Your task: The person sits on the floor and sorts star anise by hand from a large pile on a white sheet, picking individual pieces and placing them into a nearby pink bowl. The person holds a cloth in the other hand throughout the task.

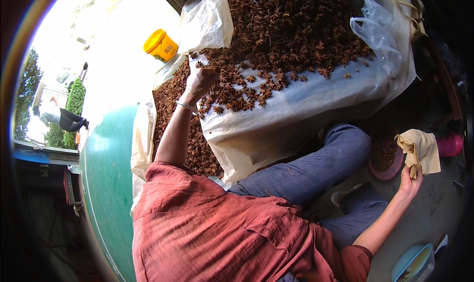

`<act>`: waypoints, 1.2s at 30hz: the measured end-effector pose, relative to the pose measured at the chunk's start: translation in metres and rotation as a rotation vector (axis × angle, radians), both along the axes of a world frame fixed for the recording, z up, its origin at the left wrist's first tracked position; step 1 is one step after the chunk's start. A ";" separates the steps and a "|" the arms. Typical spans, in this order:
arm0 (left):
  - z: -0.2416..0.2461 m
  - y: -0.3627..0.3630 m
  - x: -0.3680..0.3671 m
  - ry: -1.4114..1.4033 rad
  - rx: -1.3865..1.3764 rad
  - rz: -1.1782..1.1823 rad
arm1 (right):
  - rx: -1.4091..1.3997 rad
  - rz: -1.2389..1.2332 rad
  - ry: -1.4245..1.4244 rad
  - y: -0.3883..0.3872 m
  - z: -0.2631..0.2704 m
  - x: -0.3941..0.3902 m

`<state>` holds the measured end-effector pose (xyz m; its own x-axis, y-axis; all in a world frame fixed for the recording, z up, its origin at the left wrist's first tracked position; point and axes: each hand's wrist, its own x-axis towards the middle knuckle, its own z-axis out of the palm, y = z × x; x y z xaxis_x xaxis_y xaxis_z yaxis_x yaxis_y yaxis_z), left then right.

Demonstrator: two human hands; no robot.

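Observation:
A large heap of dried star anise point(289, 26) lies on white woven plastic sheeting point(266, 122) in front of me. My left hand point(201, 82) is over the left edge of the heap, its fingers curled down among loose pods. Whether it pinches a pod cannot be made out. A pale bracelet circles that wrist. Out to the right, away from the heap, my right hand point(410, 181) grips a folded beige cloth point(420, 150) with a ragged edge. More star anise point(174, 111) fills a sack-like space below my left forearm.
A yellow bucket point(160, 45) stands beyond the sheeting at left. Clear plastic bag point(381, 34) lies at the heap's right. A pink basin point(387, 156) with brown bits and a light-blue basin point(411, 263) are on the floor at right. A person point(61, 115) is outdoors, far left.

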<state>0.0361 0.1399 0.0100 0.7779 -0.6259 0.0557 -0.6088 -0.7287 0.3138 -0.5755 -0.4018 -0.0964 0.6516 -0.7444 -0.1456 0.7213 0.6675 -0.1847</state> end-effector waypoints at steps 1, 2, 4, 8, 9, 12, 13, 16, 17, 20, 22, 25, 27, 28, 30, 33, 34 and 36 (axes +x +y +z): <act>0.000 -0.002 -0.002 0.058 -0.023 0.032 | 0.004 -0.001 0.006 0.001 0.002 0.001; 0.000 -0.003 -0.003 0.106 -0.048 0.047 | 0.018 0.003 0.000 0.002 0.003 0.002; -0.001 -0.007 -0.004 0.005 -0.049 -0.007 | 0.033 0.013 -0.001 0.005 0.006 0.003; -0.009 -0.009 0.002 -0.036 -0.156 0.086 | 0.035 0.004 0.016 0.006 0.009 0.004; -0.011 -0.008 0.006 -0.133 -0.076 0.122 | 0.048 -0.001 0.014 0.007 0.010 0.004; -0.014 -0.004 0.022 -0.334 0.148 0.260 | 0.064 -0.017 0.027 0.007 0.010 0.005; -0.013 -0.001 0.026 -0.337 0.198 0.267 | 0.061 -0.015 0.026 0.007 0.010 0.006; -0.001 0.006 0.030 -0.428 0.325 0.305 | -0.001 -0.016 0.067 0.004 0.007 0.004; 0.005 0.009 0.023 -0.538 0.243 0.253 | 0.035 0.003 -0.006 0.003 0.006 0.004; 0.030 0.012 -0.006 -0.050 0.112 0.162 | 0.014 0.007 -0.030 0.001 0.003 0.003; 0.044 0.011 -0.031 0.982 -0.124 -0.211 | -0.064 0.020 -0.011 0.003 0.003 0.001; 0.042 -0.004 -0.050 0.812 -0.118 -0.322 | -0.020 -0.019 0.058 0.007 0.008 0.003; 0.026 -0.025 -0.044 0.328 0.019 0.006 | 0.034 -0.004 0.036 0.010 0.011 0.006; 0.016 -0.036 -0.036 0.149 0.240 0.091 | 0.031 -0.005 0.035 0.010 0.012 0.006; -0.005 -0.049 -0.030 -0.176 0.246 0.114 | 0.025 -0.007 0.027 0.012 0.013 0.006; -0.027 -0.059 -0.023 -0.215 0.275 0.149 | 0.023 -0.030 0.027 0.013 0.012 0.005; -0.030 -0.062 -0.021 -0.190 0.295 0.164 | -0.015 -0.054 0.064 0.013 0.012 0.005; -0.034 -0.062 -0.020 -0.112 0.299 0.188 | 0.021 -0.037 0.038 0.015 0.013 0.005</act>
<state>0.0165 0.0783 -0.0240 0.8804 -0.4740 -0.0170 -0.4739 -0.8805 0.0089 -0.5705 -0.3871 -0.0837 0.6173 -0.7646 -0.1853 0.7384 0.6443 -0.1990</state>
